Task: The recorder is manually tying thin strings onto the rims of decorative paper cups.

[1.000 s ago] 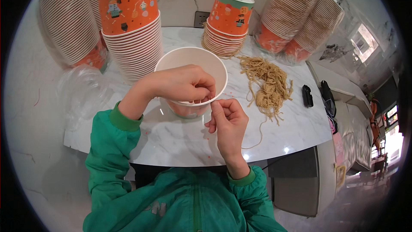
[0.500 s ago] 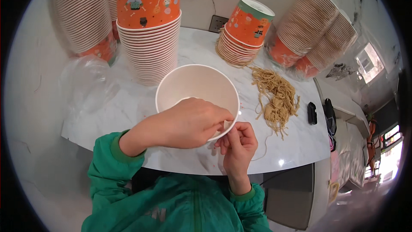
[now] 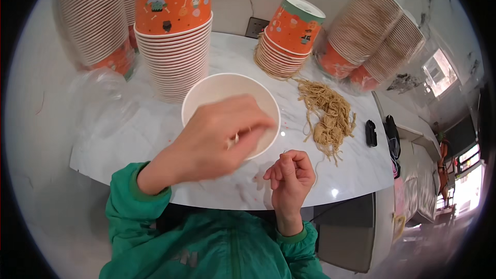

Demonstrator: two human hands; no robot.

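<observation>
My left hand (image 3: 222, 134), blurred, is over the mouth of the cup (image 3: 217, 90), fingers curled; I cannot tell whether they hold anything. The cup stands upright beneath it, its far rim and part of its inside showing beyond my knuckles. My right hand (image 3: 293, 178) is pinched narrow on a strand (image 3: 318, 171), with a fine pale tip above the fingertips. It is near the cup's lower right rim, apart from it, and the strand curves beside its outer edge. Beyond, on the desk (image 3: 356, 170), the yarn heap (image 3: 333, 116) lies to the right of the cup. Just behind the cup rises the tall stack (image 3: 173, 62); farther back and right is the short stack (image 3: 289, 31), with yarn around its rims. At far left lies the plastic bag (image 3: 101, 103).
</observation>
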